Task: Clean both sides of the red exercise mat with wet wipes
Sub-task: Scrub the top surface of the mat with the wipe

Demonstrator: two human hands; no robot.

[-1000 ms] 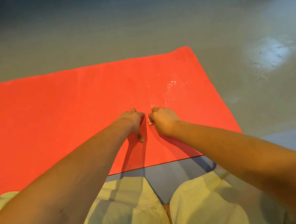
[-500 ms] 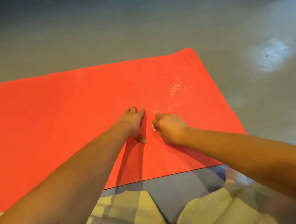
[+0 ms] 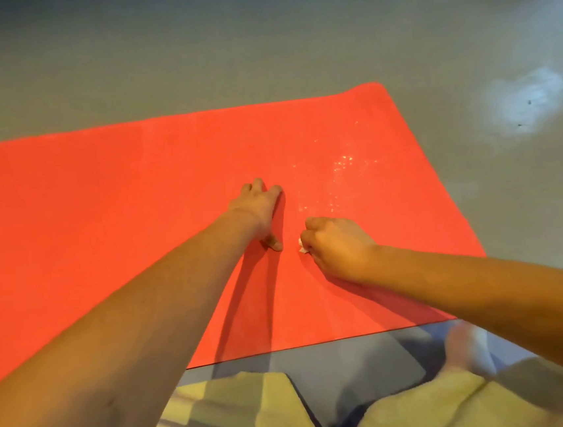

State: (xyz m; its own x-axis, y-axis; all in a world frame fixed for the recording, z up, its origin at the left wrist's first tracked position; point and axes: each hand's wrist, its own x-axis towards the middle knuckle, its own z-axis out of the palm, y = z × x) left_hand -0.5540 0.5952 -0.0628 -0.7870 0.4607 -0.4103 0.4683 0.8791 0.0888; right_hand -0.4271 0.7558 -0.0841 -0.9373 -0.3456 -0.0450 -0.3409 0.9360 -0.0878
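The red exercise mat (image 3: 101,213) lies flat on the grey floor and runs off the left edge of the view. My left hand (image 3: 259,212) presses flat on the mat with straight fingers and the thumb spread. Just to its right, my right hand (image 3: 336,246) is curled into a fist on the mat, gripping a white wet wipe (image 3: 301,245). Only a small corner of the wipe shows at the thumb side. Wet glistening spots (image 3: 341,173) mark the mat beyond my right hand.
Grey floor (image 3: 257,43) surrounds the mat, with a bright reflection (image 3: 524,104) at the right. My knees in pale yellow-green shorts (image 3: 244,416) sit at the mat's near edge. A bare foot (image 3: 465,350) shows under my right forearm.
My left hand has slid farther away across the mat and flattened. My right hand with the wipe has drawn slightly nearer and to the right. The view has shifted forward.
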